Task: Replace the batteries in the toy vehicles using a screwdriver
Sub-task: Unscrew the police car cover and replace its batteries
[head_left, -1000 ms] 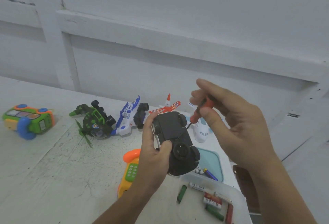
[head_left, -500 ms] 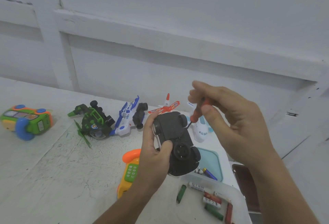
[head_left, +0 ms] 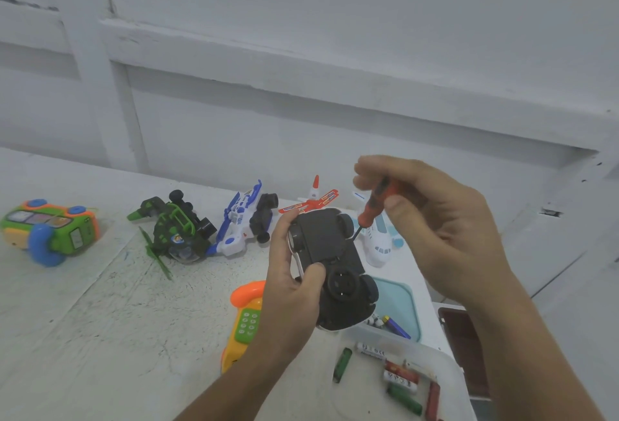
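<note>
Not much has changed over the last second: the right hand (head_left: 432, 219) has only shifted its fingers a bit on the red screwdriver (head_left: 376, 201), which reads to me like twisting. The tip sits at the far edge of the black toy car (head_left: 330, 266), right by a wheel. So I'd say the battery-cover screw is being worked and the cover is still on; the screw itself is too small to make out.

The left hand (head_left: 291, 283) is wrapped around the car, thumb on the chassis, holding it belly-up above the worktop (head_left: 100, 320). The right hand pinches the screwdriver handle between thumb and fingers.

Count of what's lying around:
- one green and orange toy car (head_left: 47, 231) at far left
- one dark green helicopter (head_left: 176, 229)
- one blue and white vehicle (head_left: 244, 219), on its side
- one red and white plane (head_left: 313, 201), partly hidden
- one white airliner (head_left: 376, 241)
- one orange toy phone (head_left: 244, 316)
- loose batteries (head_left: 400, 378) in a clear tray (head_left: 452, 363), roughly seven, plus one green battery (head_left: 342, 364) beside it
- one teal-lidded box (head_left: 400, 303) with a couple more inside
</note>
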Demonstrator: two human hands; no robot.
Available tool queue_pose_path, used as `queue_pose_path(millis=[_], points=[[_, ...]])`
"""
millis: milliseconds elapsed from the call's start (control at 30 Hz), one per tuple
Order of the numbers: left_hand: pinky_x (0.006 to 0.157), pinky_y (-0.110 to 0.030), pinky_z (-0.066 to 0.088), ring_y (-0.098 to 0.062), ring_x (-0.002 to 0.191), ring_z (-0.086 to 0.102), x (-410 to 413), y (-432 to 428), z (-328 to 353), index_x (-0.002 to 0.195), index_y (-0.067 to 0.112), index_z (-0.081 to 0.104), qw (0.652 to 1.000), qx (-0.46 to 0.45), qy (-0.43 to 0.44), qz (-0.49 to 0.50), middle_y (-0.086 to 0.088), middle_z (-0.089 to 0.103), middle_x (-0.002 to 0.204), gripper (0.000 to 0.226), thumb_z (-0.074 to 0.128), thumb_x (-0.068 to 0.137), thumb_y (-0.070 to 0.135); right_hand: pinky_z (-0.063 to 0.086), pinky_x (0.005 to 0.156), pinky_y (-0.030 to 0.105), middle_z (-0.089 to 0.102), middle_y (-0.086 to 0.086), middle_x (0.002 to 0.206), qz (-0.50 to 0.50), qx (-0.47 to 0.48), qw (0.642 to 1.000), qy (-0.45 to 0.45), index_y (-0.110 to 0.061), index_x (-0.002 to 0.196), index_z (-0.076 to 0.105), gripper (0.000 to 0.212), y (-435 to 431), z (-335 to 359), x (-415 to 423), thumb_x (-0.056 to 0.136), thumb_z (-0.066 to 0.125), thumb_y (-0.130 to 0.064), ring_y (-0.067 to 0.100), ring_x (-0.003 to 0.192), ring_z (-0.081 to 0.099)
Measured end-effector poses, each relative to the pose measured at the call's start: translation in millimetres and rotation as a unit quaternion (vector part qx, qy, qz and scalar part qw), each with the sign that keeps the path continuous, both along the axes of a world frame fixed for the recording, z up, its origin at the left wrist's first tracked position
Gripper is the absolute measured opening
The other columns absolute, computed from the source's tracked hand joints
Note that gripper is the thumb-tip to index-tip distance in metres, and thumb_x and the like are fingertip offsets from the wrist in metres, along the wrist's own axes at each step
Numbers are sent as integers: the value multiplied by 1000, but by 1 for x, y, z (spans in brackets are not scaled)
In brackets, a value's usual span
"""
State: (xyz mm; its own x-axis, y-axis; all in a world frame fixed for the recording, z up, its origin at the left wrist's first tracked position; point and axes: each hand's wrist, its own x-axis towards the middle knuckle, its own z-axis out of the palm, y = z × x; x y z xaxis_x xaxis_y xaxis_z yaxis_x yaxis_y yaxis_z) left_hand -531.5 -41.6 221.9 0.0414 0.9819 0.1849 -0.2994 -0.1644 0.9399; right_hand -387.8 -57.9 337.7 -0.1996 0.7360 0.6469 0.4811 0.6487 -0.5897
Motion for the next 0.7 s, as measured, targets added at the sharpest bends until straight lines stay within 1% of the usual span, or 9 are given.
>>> queue_pose_path(millis=[100, 167, 267, 367, 433, 500, 567, 633, 700], points=[[79, -32, 59, -21, 111, 63, 1, 1, 0, 137, 47, 42, 1000, 6, 4, 12, 11, 58, 132, 79, 42, 90, -17, 48, 86, 29, 66, 3, 106, 2, 17, 1000, 4, -23, 106, 69, 23, -1, 3, -1, 90, 55, -15, 18, 81, 68], [80, -30, 59, -16, 114, 62, 1, 1, 1, 137, 45, 41, 1000, 9, 6, 17, 12, 57, 133, 78, 42, 90, -17, 43, 85, 20, 62, 7, 99, -19, 33, 999, -10, -26, 99, 72, 15, -1, 4, -2, 85, 67, -23, 15, 84, 64], [76, -24, 57, -11, 110, 63, 1, 0, 3, 138, 43, 41, 1000, 6, 5, 16, 11, 57, 134, 77, 42, 91, -17, 43, 83, 18, 62, 3, 87, -27, 44, 999, -11, -25, 101, 73, 21, 0, 4, -2, 83, 73, -15, 14, 83, 64], [72, -24, 57, -12, 101, 66, 1, -1, 3, 139, 43, 41, 1000, 3, 5, 9, 8, 59, 131, 78, 42, 90, -17, 50, 89, 31, 67, 1, 94, -2, 27, 1000, 2, -22, 119, 66, 35, 0, 3, -2, 88, 63, -5, 20, 90, 68], [71, -25, 57, -12, 96, 67, 1, -2, 3, 138, 44, 41, 1000, 0, 5, 5, 7, 60, 128, 78, 42, 90, -17, 51, 87, 30, 68, 1, 96, 14, 0, 1000, 15, -18, 122, 64, 39, -1, 3, 0, 90, 52, 1, 23, 84, 68], [71, -28, 58, -14, 96, 68, 1, -3, 4, 137, 45, 42, 1000, 3, 5, 1, 8, 60, 128, 78, 42, 90, -18, 47, 84, 26, 68, 0, 90, 16, -7, 1000, 9, -18, 116, 67, 36, -1, 3, 1, 89, 50, -2, 21, 82, 67], [71, -27, 57, -14, 96, 67, 1, -4, 5, 137, 44, 42, 1000, 1, 1, 0, 8, 60, 129, 78, 41, 90, -18, 46, 83, 26, 66, 0, 94, 12, 9, 1000, 2, -22, 109, 69, 27, -2, 4, -1, 88, 53, -15, 21, 87, 66], [71, -25, 56, -13, 99, 66, 1, -4, 5, 138, 44, 42, 1000, 0, -2, -1, 8, 58, 131, 78, 41, 90, -18, 44, 79, 19, 62, 3, 96, -5, 26, 1000, -2, -25, 102, 71, 17, -2, 6, -2, 85, 66, -24, 18, 86, 65], [73, -26, 57, -17, 106, 64, 1, -4, 5, 137, 46, 42, 1000, 0, -1, 2, 7, 56, 133, 78, 41, 90, -17, 42, 77, 14, 62, 8, 88, -14, 33, 999, 1, -24, 99, 72, 18, -1, 5, -2, 82, 75, -20, 12, 81, 64]])
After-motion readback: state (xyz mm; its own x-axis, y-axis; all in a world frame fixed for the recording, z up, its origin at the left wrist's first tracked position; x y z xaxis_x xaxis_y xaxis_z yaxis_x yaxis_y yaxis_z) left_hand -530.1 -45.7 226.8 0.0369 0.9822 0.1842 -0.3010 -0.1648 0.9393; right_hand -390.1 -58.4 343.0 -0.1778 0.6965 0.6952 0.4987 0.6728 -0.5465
